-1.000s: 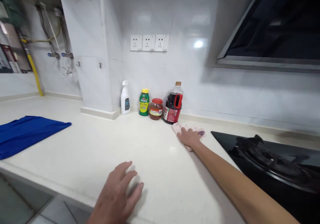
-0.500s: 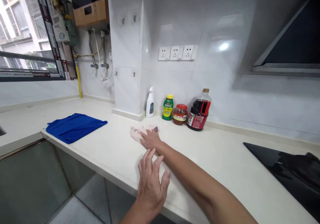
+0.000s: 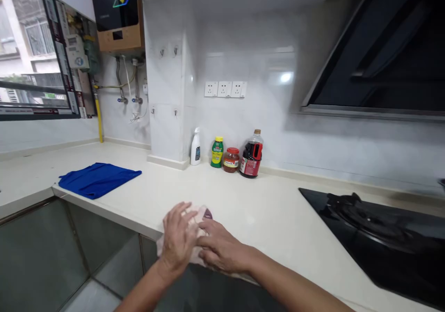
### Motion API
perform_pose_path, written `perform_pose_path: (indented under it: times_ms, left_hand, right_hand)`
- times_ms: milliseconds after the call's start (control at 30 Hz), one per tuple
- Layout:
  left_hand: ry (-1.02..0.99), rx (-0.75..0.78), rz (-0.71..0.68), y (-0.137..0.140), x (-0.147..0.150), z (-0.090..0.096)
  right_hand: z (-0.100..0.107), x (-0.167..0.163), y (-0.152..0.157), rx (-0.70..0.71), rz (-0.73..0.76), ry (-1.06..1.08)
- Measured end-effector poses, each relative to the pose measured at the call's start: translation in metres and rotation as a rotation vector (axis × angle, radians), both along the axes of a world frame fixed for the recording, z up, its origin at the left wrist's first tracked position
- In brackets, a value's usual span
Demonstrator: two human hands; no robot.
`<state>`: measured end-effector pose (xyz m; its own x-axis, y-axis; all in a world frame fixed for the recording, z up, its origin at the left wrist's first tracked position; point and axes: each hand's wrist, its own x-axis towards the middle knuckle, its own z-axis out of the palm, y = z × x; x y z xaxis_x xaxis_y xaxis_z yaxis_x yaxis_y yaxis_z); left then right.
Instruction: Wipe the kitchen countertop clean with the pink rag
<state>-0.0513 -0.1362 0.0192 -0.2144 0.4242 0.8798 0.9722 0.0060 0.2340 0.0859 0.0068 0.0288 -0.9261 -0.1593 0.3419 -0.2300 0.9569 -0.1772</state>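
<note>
A pale pink cloth [image 3: 196, 255] with a dark purple patch lies at the front edge of the white countertop [image 3: 264, 219], part of it hanging over the edge. My right hand [image 3: 222, 247] is on the cloth's right side, fingers bent and gripping it. Just left of it, my left hand [image 3: 179, 235] rests over the cloth with its fingers stretched out and a little apart. Both hands hide much of the cloth between them.
A blue cloth [image 3: 99, 180] lies on the left counter. Along the wall stand a white spray bottle [image 3: 195, 149], a green bottle [image 3: 217, 154], a red-lidded jar [image 3: 231, 161] and a large dark sauce bottle [image 3: 251, 156]. To the right is a black gas stove [image 3: 368, 224] beneath a range hood [image 3: 382, 71].
My right hand has drawn the pink cloth from farther back on the counter to the front edge. My left hand has come from hovering in front to the cloth. The view has shifted right.
</note>
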Motion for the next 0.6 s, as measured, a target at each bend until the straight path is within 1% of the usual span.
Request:
perform_pose_path:
  times_ms: [33,100,200,267,333,400,467,533,600]
  left_hand:
    - [-0.019,-0.029,0.052,-0.002,-0.013,0.004]
    - [-0.079,-0.132,0.166,-0.003,-0.043,0.011]
    - [-0.127,-0.342,0.301,0.001,-0.090,0.013]
    - [-0.089,-0.446,0.324,0.004,-0.115,0.009]
    - [-0.031,-0.505,0.291,0.006,-0.132,0.002]
    - [0.002,-0.531,0.232,0.007,-0.142,-0.004]
    - [0.011,-0.547,0.179,0.008,-0.147,-0.009]
    - [-0.001,-0.568,0.153,0.008,-0.149,-0.011]
    - [-0.023,-0.593,0.149,0.008,-0.149,-0.011]
  right_hand:
    - [-0.003,0.026,0.003,-0.031,-0.028,-0.012]
    - [-0.012,0.079,0.012,-0.077,-0.131,-0.015]
    - [-0.034,0.159,0.033,-0.098,-0.372,-0.004]
    - [-0.048,0.206,0.051,-0.113,-0.576,-0.013]
    - [-0.056,0.243,0.072,-0.126,-0.778,-0.026]
    - [-0.057,0.265,0.098,-0.118,-0.914,-0.051]
    - [-0.053,0.271,0.127,-0.080,-0.981,-0.079]
    - [-0.046,0.260,0.158,-0.018,-1.037,-0.089]
    - [-0.037,0.238,0.186,0.047,-1.106,-0.102]
